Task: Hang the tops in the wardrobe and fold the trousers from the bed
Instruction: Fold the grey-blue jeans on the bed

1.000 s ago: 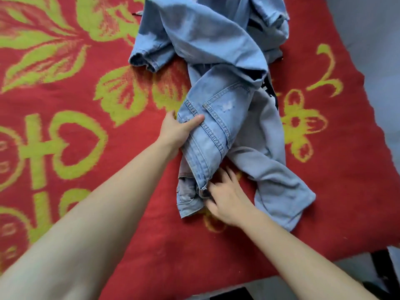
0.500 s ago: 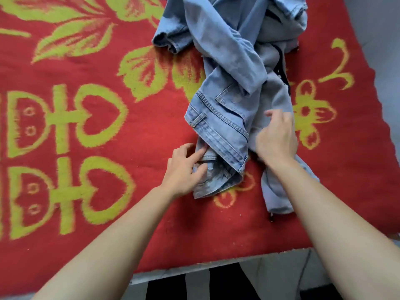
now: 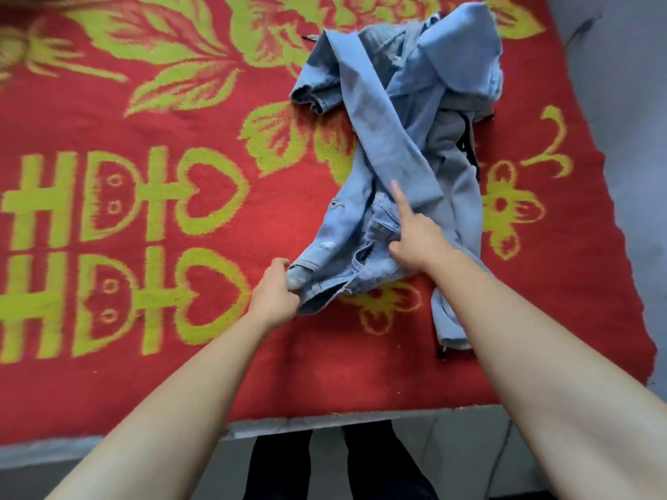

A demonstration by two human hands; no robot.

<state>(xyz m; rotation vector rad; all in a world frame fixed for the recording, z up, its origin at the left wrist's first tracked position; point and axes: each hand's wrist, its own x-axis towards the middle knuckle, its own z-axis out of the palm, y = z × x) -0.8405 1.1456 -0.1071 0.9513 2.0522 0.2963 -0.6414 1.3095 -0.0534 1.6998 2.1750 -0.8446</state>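
A crumpled pair of light blue jeans [image 3: 389, 138] lies on the red bed cover [image 3: 180, 355], legs twisted over each other toward the far right. My left hand [image 3: 276, 297] is closed on the left corner of the waistband, near the bed's front edge. My right hand [image 3: 415, 236] rests on the waistband's right part, index finger stretched out over the denim, the other fingers curled into the cloth. A second pale blue-grey garment [image 3: 454, 319] lies partly under the jeans and under my right forearm.
The red cover bears yellow-green flowers and heart signs [image 3: 119, 196]. The bed's front edge [image 3: 325, 420] runs just below my arms, with grey floor [image 3: 631, 84] to the right and my dark-trousered legs [image 3: 335, 467] below.
The left hand has closed on the waistband's left corner and drawn it leftward. The right hand dropped from the grey garment onto the waistband. The view pulled back.
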